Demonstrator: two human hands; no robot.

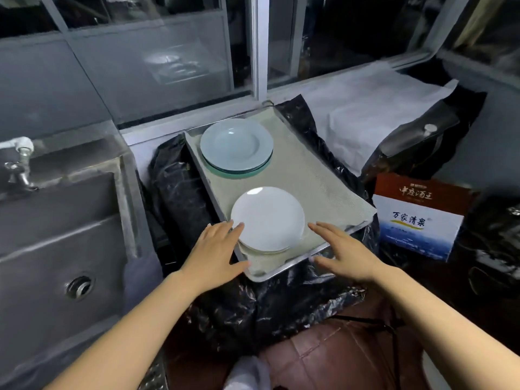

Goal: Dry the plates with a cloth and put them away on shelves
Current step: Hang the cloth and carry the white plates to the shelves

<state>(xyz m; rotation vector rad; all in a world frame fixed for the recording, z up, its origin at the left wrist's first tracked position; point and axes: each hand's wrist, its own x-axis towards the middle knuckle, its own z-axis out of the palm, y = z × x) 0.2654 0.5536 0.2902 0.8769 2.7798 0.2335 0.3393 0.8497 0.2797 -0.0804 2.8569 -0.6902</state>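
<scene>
A metal tray lined with a pale cloth sits on black plastic sheeting beside a steel sink. The tray carries 2 stacks of plates. The near stack is white and lies close to the tray's near edge, toward its near left corner; the topmost plate faces up and catches a bright glare on its far rim. The far stack is pale blue-green and rests near the tray's far left corner, well apart from the white one, with a strip of bare cloth between them.

The left hand is spread flat, fingers straight, palm down; its fingertips reach the left rim of the white stack, and its thumb lies over the tray's near left edge. Whether the fingers actually touch the plate cannot be told. The right hand is also spread with straight fingers, palm down, just beside the right rim of the same stack, over the tray's near edge. Neither hand grips anything.

To the right of the tray stands a printed cardboard box, red above and white and blue below. Behind it lies a dark bag, and white sheeting is spread beneath the window frame. A tap juts out at the sink's far left.
</scene>
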